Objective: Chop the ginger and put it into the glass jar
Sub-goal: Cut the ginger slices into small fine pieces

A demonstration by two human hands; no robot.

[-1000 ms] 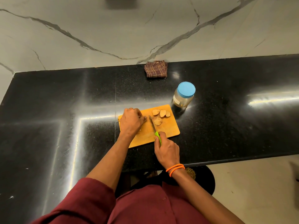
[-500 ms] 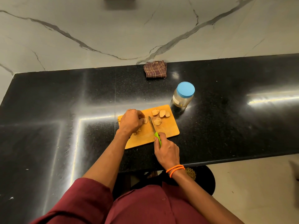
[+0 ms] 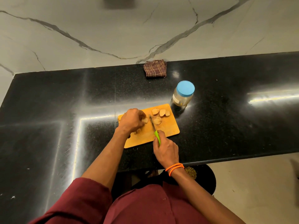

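Note:
An orange cutting board (image 3: 168, 131) lies on the black counter. My left hand (image 3: 131, 120) grips a piece of ginger (image 3: 145, 120) on the board's left part; most of the piece is hidden under the fingers. My right hand (image 3: 165, 151) grips the green handle of a small knife (image 3: 152, 125), whose blade stands just right of the ginger. Several cut ginger slices (image 3: 159, 112) lie at the board's far edge, and one more slice (image 3: 157, 120) lies right of the blade. The glass jar (image 3: 182, 96) with a blue lid on stands beyond the board's right corner.
A folded brown checked cloth (image 3: 155, 68) lies at the back of the black counter (image 3: 64, 102) against the marble wall. The counter's front edge runs just behind my right wrist. A round black stool (image 3: 208, 178) stands below it on the floor.
My left hand has shifted slightly on the ginger, showing more of its cut end. The knife blade has stayed beside it with little movement.

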